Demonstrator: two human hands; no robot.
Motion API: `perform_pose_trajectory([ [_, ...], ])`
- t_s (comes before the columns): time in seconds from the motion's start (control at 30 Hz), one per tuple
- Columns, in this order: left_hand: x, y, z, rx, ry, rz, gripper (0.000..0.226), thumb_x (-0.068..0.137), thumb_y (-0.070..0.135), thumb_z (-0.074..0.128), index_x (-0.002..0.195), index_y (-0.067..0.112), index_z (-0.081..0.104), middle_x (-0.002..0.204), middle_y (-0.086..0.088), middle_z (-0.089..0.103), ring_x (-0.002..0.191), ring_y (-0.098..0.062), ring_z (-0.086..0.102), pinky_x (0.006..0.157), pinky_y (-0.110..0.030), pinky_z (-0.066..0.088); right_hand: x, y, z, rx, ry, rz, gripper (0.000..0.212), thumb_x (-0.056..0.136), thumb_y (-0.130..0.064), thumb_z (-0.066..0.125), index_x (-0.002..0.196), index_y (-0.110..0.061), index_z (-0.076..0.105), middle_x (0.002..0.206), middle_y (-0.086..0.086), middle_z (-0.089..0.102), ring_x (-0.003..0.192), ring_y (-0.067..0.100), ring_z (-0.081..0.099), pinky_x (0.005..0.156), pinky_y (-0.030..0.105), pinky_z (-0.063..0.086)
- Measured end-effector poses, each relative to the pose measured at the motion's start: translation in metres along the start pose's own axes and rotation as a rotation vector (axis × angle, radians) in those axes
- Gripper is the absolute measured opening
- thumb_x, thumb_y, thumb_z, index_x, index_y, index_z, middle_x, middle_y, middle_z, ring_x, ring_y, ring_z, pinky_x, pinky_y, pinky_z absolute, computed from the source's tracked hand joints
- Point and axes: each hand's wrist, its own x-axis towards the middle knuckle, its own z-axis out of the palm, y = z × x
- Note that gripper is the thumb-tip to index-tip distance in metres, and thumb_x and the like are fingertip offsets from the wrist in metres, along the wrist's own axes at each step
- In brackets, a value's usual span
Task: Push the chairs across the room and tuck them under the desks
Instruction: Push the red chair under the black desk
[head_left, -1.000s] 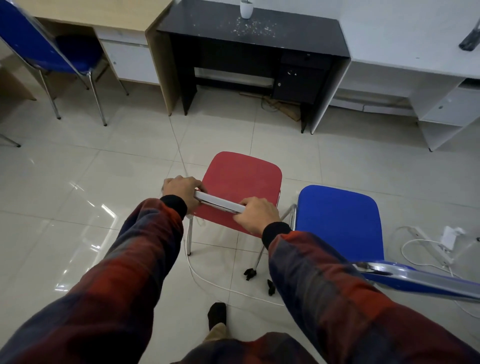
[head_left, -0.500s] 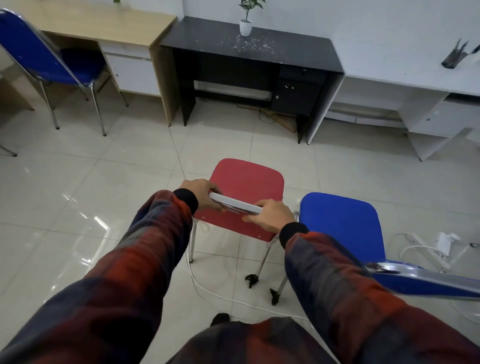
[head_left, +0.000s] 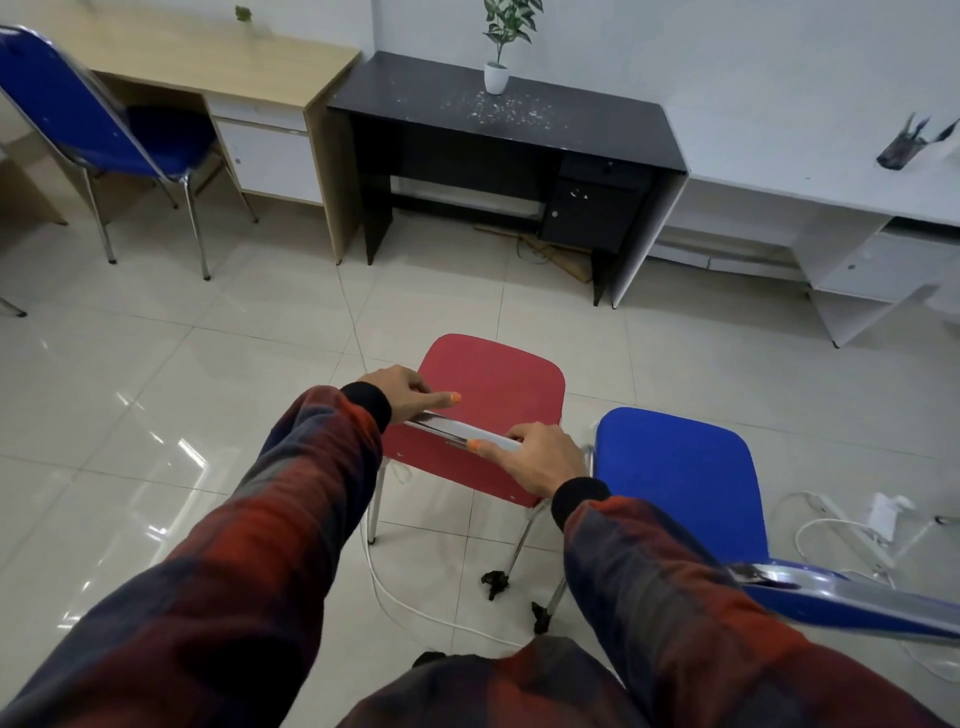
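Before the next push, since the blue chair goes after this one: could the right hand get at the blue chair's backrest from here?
Probably yes. The right hand holds the red chair top rail, and the blue chair stands right beside it, its backrest by the right sleeve with nothing between.

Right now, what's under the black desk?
Under the black desk: an open knee space, a drawer unit at right, and cables with a wooden stick on the floor. The back is dark, so nothing more shows.
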Motion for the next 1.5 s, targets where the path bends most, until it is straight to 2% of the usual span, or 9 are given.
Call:
perform_pose_trajectory([
  [0.17, 0.018, 0.01, -0.001, 0.146, 0.073, -0.032, 0.062, 0.075, 0.077, 0.053, 0.1, 0.023, 0.071, 0.094, 0.004, 0.069, 0.084, -0.016, 0.06, 0.074, -0.028, 0.045, 0.013, 0.005, -0.012, -0.001, 0.018, -0.017, 0.08, 0.069, -0.091, 0.049, 0.101, -0.022, 0.075, 0.084, -0.01, 0.071, 0.076, 0.012, 0.064, 0.062, 0.028, 0.047],
  [0.37, 0.036, 0.044, 0.029, 0.239, 0.139, -0.029, 0.063, 0.079, 0.08, 0.036, 0.096, 0.028, 0.069, 0.092, 0.004, 0.068, 0.083, -0.019, 0.058, 0.071, -0.029, 0.045, 0.033, 0.045, -0.047, 0.017, -0.009, -0.002, 0.08, 0.059, -0.095, 0.048, 0.095, -0.029, 0.076, 0.082, -0.014, 0.07, 0.077, 0.01, 0.064, 0.073, 0.039, 0.058],
  [0.57, 0.048, 0.078, 0.046, 0.173, 0.178, -0.08, 0.052, 0.087, 0.067, 0.042, 0.104, 0.025, 0.068, 0.095, 0.002, 0.065, 0.083, -0.018, 0.054, 0.073, -0.028, 0.041, 0.053, 0.076, -0.076, 0.044, -0.061, -0.017, 0.084, 0.051, -0.096, 0.047, 0.093, -0.029, 0.077, 0.083, -0.015, 0.071, 0.078, 0.007, 0.065, 0.073, 0.036, 0.058],
  [0.83, 0.055, 0.106, 0.054, 0.138, 0.174, -0.122, 0.045, 0.088, 0.06, 0.044, 0.102, 0.025, 0.068, 0.094, 0.003, 0.065, 0.083, -0.018, 0.055, 0.07, -0.027, 0.04, 0.072, 0.104, -0.095, 0.077, -0.102, -0.058, 0.088, 0.05, -0.097, 0.048, 0.096, -0.028, 0.078, 0.084, -0.015, 0.071, 0.079, 0.006, 0.065, 0.072, 0.033, 0.058],
  [1.07, 0.056, 0.113, 0.059, 0.146, 0.169, -0.194, 0.045, 0.086, 0.06, 0.043, 0.101, 0.026, 0.068, 0.097, 0.001, 0.067, 0.085, -0.019, 0.057, 0.069, -0.028, 0.041, 0.077, 0.115, -0.095, 0.08, -0.1, -0.073, 0.083, 0.055, -0.095, 0.053, 0.096, -0.028, 0.078, 0.083, -0.017, 0.071, 0.078, 0.006, 0.063, 0.07, 0.031, 0.056],
  [1.2, 0.06, 0.114, 0.061, 0.157, 0.187, -0.242, 0.038, 0.082, 0.058, 0.044, 0.086, 0.029, 0.069, 0.091, 0.002, 0.068, 0.081, -0.02, 0.059, 0.068, -0.029, 0.043, 0.076, 0.116, -0.096, 0.054, -0.108, -0.091, 0.076, 0.064, -0.088, 0.058, 0.099, -0.024, 0.078, 0.089, -0.012, 0.073, 0.083, 0.01, 0.064, 0.069, 0.029, 0.05],
  [1.27, 0.064, 0.116, 0.059, 0.147, 0.211, -0.273, 0.038, 0.081, 0.056, 0.047, 0.086, 0.027, 0.07, 0.087, 0.003, 0.067, 0.078, -0.019, 0.059, 0.066, -0.028, 0.041, 0.078, 0.115, -0.097, 0.049, -0.116, -0.095, 0.073, 0.068, -0.085, 0.06, 0.102, -0.022, 0.077, 0.093, -0.009, 0.074, 0.085, 0.011, 0.064, 0.067, 0.027, 0.046],
  [1.43, 0.07, 0.111, 0.056, 0.13, 0.257, -0.314, 0.041, 0.073, 0.06, 0.048, 0.079, 0.027, 0.071, 0.081, 0.005, 0.067, 0.074, -0.019, 0.06, 0.066, -0.029, 0.047, 0.084, 0.112, -0.091, 0.046, -0.099, -0.074, 0.076, 0.064, -0.09, 0.056, 0.095, -0.025, 0.078, 0.082, -0.013, 0.072, 0.079, 0.01, 0.065, 0.073, 0.034, 0.055],
  [1.5, 0.073, 0.106, 0.05, 0.132, 0.283, -0.307, 0.039, 0.073, 0.059, 0.048, 0.077, 0.028, 0.071, 0.081, 0.005, 0.066, 0.075, -0.02, 0.06, 0.067, -0.029, 0.047, 0.087, 0.106, -0.086, 0.056, -0.085, -0.077, 0.076, 0.064, -0.091, 0.055, 0.095, -0.025, 0.078, 0.082, -0.013, 0.072, 0.077, 0.009, 0.064, 0.069, 0.031, 0.055],
])
